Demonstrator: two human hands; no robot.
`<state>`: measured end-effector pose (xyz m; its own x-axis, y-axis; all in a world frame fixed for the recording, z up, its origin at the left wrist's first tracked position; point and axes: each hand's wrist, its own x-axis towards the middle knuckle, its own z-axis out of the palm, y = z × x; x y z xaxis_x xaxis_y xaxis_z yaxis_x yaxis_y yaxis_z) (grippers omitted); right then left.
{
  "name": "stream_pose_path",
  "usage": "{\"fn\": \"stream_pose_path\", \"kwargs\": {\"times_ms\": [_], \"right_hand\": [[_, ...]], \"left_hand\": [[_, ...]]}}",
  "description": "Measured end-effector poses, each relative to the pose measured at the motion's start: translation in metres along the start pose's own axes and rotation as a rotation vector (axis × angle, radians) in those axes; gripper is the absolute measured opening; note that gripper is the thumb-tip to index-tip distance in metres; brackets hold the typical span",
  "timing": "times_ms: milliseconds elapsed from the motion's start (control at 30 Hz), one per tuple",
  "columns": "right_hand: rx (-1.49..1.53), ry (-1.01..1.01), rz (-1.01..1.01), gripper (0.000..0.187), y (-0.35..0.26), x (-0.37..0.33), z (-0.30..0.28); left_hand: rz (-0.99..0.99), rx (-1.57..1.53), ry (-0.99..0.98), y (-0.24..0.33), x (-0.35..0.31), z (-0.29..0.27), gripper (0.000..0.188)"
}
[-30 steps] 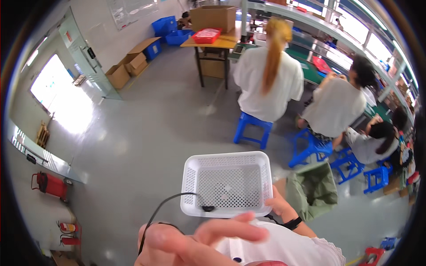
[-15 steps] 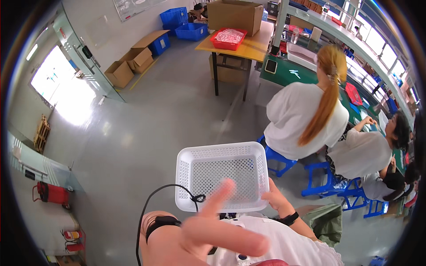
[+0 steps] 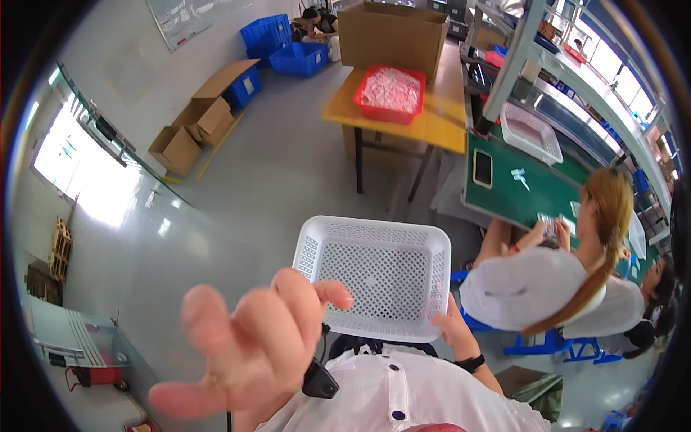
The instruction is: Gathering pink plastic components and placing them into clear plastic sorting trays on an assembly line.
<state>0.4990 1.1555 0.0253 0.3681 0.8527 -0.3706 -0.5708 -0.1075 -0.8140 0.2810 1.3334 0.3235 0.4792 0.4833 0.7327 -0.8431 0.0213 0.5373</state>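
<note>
A white perforated plastic basket [image 3: 425, 237] is held out in front of my body, with nothing lying in it. My right hand [image 3: 453, 327] grips its right side near the front corner, the thumb over the rim. Close to the camera, my left hand [image 3: 255, 345] is raised in front of the basket's left corner. Its fingers are apart and partly bent, with nothing in them. The hand overlaps part of the basket in the view and looks slightly blurred.
Ahead, a yellow-topped table [image 3: 439, 122] bears a red tray [image 3: 389, 119] of small packets and a large cardboard box [image 3: 389, 36]. To the right, a person in white [image 3: 533, 288] sits at a green workbench [image 3: 504, 194]. Open cartons [image 3: 209, 119] line the left wall.
My left hand has swung left and turned, its fingers now spread. My right hand still grips the basket. The table and workbench appear nearer, and the seated person has shifted right in view.
</note>
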Motion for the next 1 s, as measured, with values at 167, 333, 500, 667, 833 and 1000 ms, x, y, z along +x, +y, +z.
{"fn": "stream_pose_path", "kwargs": {"times_ms": [167, 333, 500, 667, 833, 1000], "right_hand": [[0.038, 0.068, -0.015, 0.089, -0.044, 0.095, 0.011], [-0.034, -0.154, 0.008, 0.088, -0.101, 0.22, 0.039], [-0.099, -0.38, -0.023, 0.083, -0.153, 0.333, 0.079], [-0.284, -0.497, -0.032, 0.088, -0.184, 0.41, 0.117], [-0.441, -0.518, -0.076, 0.087, -0.199, 0.472, 0.155], [-0.32, -0.434, -0.088, 0.087, -0.214, 0.535, 0.184]], "left_hand": [[-0.28, 0.765, 0.232, -0.054, 0.024, -0.148, 0.043], [-0.577, 1.566, 0.531, -0.108, 0.002, -0.296, 0.049], [-0.987, 0.821, 0.756, -0.111, 0.006, -0.381, 0.047], [-0.787, 0.35, 1.071, -0.115, 0.011, -0.431, 0.044], [-0.867, 0.235, 1.132, -0.124, 0.035, -0.502, 0.046], [-0.928, 0.084, 1.073, -0.15, 0.063, -0.6, 0.045]]}}
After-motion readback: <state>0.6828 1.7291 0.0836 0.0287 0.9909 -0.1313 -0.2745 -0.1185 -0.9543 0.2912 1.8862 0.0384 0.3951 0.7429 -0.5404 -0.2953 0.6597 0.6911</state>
